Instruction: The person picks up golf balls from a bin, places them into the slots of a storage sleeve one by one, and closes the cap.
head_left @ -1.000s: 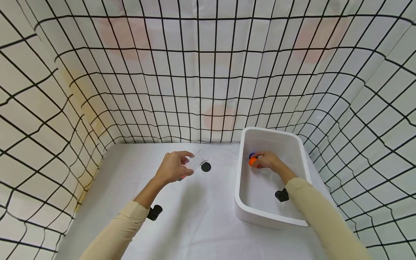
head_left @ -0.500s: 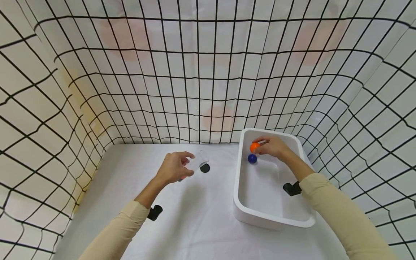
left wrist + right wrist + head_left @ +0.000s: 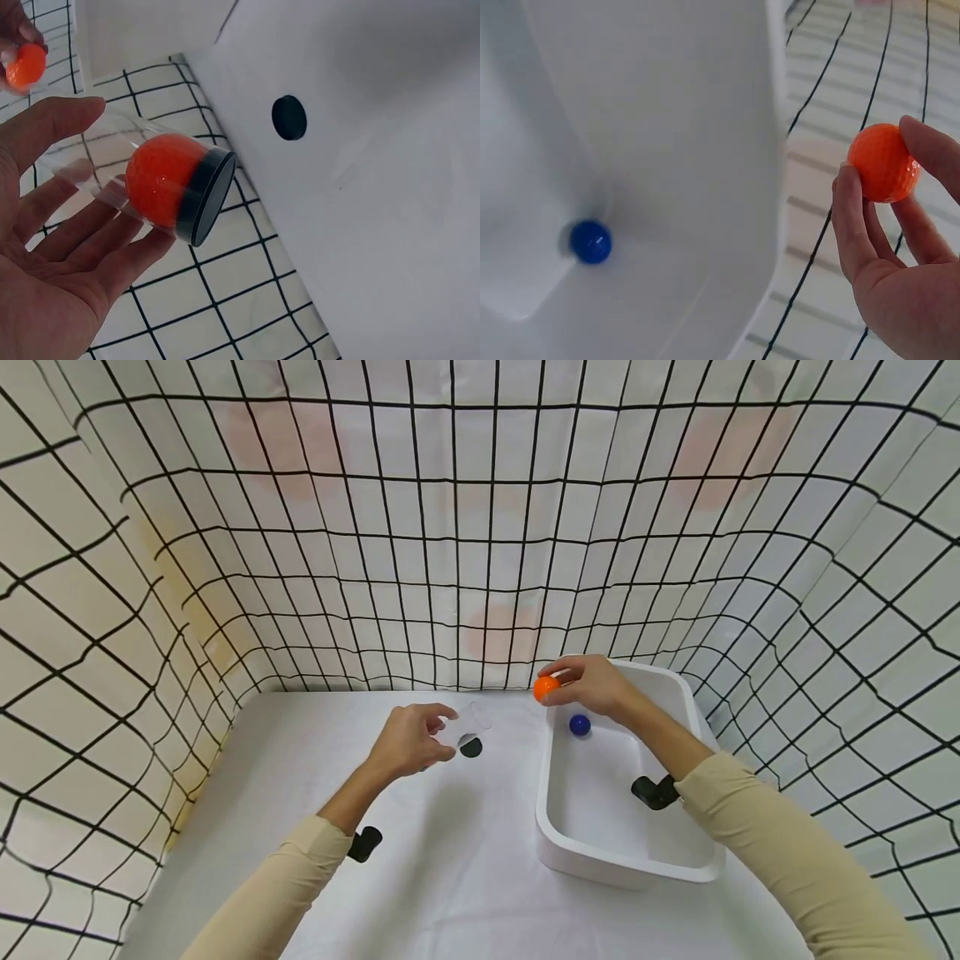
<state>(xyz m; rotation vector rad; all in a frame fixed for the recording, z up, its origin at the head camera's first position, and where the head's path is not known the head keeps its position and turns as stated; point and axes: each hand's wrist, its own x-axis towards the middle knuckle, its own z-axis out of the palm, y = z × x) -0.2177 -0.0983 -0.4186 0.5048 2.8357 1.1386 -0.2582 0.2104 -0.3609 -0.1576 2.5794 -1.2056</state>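
Observation:
My left hand [image 3: 408,742] grips a clear plastic tube [image 3: 116,140] over the table. Inside the tube, an orange golf ball [image 3: 159,180] rests against its black end cap [image 3: 207,196]. The other end of the tube tilts up toward the bin side. With thumb and fingertips, my right hand [image 3: 592,685] pinches a second orange golf ball [image 3: 883,163]. That ball is above the left rim of the white bin [image 3: 630,864], near its far corner. A dark blue ball [image 3: 590,241] lies on the bin floor below my right hand.
A round black cap [image 3: 289,118] lies on the white tabletop [image 3: 465,877], just beyond the tube in the head view. Black netting [image 3: 491,539] surrounds the table at the back and sides. The bin wall [image 3: 592,864] stands right of the left hand.
My right hand has lifted the orange golf ball from beside the blue ball and carried it leftward to the bin's rim. My left hand has barely shifted, still holding the tube.

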